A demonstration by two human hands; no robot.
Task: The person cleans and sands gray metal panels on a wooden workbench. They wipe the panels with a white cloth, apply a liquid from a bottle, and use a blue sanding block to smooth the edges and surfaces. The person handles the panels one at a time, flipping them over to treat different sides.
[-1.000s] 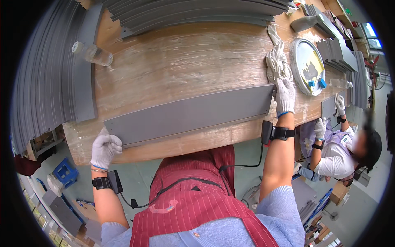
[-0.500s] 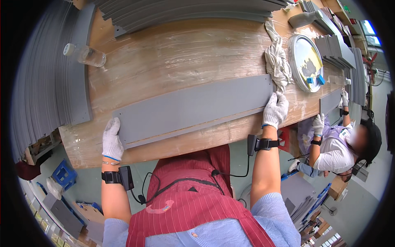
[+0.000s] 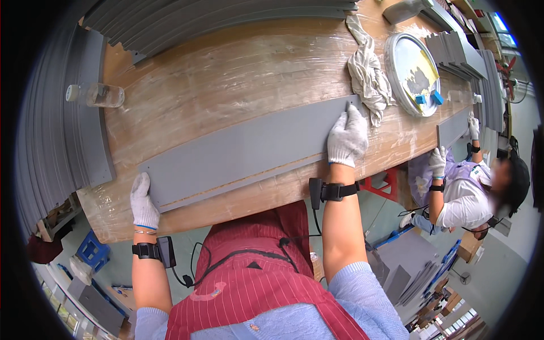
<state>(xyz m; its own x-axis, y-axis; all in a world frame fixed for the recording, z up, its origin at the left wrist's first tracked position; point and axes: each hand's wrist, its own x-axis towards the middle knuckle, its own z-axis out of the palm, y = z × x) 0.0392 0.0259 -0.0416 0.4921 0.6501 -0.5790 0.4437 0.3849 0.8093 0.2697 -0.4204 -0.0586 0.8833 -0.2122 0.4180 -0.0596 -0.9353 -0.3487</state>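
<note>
A long, flat grey board (image 3: 249, 150) lies slantwise on the film-covered table, near its front edge. A narrow groove with a bare brownish core runs along its near side, and small holes show by its ends. My left hand (image 3: 144, 203), in a white knit glove, is closed on the board's left end. Over the right end lies my right hand (image 3: 347, 139), gloved alike, its fingers together and pointing at the far corner; its fingers' undersides are hidden. Just beyond that end is a crumpled white cloth (image 3: 368, 73).
Stacked grey boards stand at the left (image 3: 59, 113) and far side. A clear bottle (image 3: 105, 95) lies on the left. At right, a round white lid (image 3: 403, 85) carries grey and yellow smears and blue blocks. Further right, a co-worker (image 3: 462, 195) handles another board.
My right hand has moved from the near right corner up along the board's end toward its far corner. My left hand stays at the left end. The whole view has shifted slightly.
</note>
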